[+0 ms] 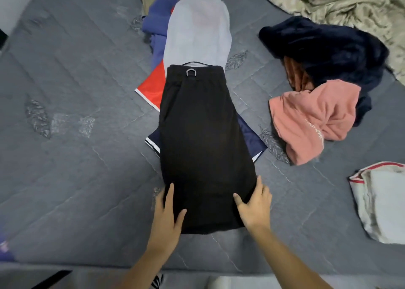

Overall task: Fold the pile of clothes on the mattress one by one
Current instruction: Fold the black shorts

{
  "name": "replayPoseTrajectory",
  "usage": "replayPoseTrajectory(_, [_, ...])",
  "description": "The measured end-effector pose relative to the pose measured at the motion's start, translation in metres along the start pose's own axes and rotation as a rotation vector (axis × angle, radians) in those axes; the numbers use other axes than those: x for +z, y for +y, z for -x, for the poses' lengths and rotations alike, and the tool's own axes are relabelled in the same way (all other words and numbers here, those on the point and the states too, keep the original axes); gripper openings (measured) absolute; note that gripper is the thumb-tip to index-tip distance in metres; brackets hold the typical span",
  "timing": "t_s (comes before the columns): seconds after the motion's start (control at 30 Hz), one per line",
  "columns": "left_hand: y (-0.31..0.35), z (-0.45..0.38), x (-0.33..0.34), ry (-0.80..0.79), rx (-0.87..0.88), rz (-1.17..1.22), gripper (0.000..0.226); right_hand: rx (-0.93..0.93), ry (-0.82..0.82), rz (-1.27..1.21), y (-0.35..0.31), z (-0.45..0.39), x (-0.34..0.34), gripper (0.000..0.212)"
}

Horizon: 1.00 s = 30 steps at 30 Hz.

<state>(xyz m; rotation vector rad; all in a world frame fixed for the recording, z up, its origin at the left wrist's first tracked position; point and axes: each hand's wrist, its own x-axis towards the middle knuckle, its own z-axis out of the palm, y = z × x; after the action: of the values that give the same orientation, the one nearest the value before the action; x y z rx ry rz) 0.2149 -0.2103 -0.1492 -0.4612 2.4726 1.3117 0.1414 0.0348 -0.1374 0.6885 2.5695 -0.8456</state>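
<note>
Two bare hands press flat on one pair of black shorts (pixel 203 139) spread lengthwise on a grey mattress (pixel 65 113). The left hand (pixel 167 220) and right hand (pixel 255 207) each lie with straight fingers on the shorts' near corners, gripping nothing. Beyond the shorts lies one pale blue garment (pixel 197 30). To their right sit three garments: navy (pixel 324 47), pink (pixel 313 117), grey (pixel 381 201).

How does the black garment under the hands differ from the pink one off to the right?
The black garment lies flat and long; the pink garment is bunched. Both hands, left hand and right hand, rest on the black garment; nothing touches the pink one. The black one overlaps other clothes; the pink leans on a dark pile. Both lie on the mattress.
</note>
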Motion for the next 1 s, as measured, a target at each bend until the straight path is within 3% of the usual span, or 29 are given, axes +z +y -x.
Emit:
replayPoseTrajectory(0.1, [0.014, 0.011, 0.008, 0.113, -0.192, 0.348, 0.088, 0.087, -0.101, -0.218, 0.01, 0.002, -0.009, 0.055])
replayPoseTrajectory(0.17, [0.021, 0.002, 0.008, 0.189, -0.311, 0.559, 0.082, 0.095, -0.126, -0.271, 0.016, -0.005, -0.012, 0.044])
replayPoseTrajectory(0.3, [0.009, 0.005, 0.006, 0.129, -0.411, 0.484, 0.034, 0.038, -0.152, -0.322, 0.024, 0.002, -0.025, 0.031])
replayPoseTrajectory(0.47, [0.011, 0.043, 0.003, 0.071, -0.355, 0.407, 0.025, 0.125, -0.207, -0.337, 0.049, 0.024, -0.035, 0.005])
replayPoseTrajectory(0.63, [0.019, 0.062, 0.003, 0.152, -0.406, 0.465, 0.008, 0.152, -0.246, -0.423, 0.046, 0.034, -0.049, 0.004])
replayPoseTrajectory(0.7, [0.029, 0.06, 0.0, 0.231, -0.398, 0.501, 0.015, 0.144, -0.201, -0.449, 0.035, 0.033, -0.056, 0.007])
replayPoseTrajectory(0.8, [0.049, 0.05, -0.014, 0.294, -0.342, 0.604, 0.042, 0.169, -0.111, -0.536, 0.011, 0.025, -0.065, 0.034])
replayPoseTrajectory(0.87, [0.064, 0.034, -0.028, 0.293, -0.3, 0.617, 0.037, 0.18, -0.101, -0.589, -0.011, 0.016, -0.074, 0.05])
replayPoseTrajectory(0.9, [0.073, 0.023, -0.035, 0.297, -0.304, 0.606, 0.029, 0.194, -0.107, -0.625, -0.026, 0.011, -0.08, 0.049])
replayPoseTrajectory(1.0, [0.103, -0.019, -0.062, 0.329, -0.381, 0.658, 0.015, 0.23, -0.178, -0.765, -0.076, -0.014, -0.098, 0.017])
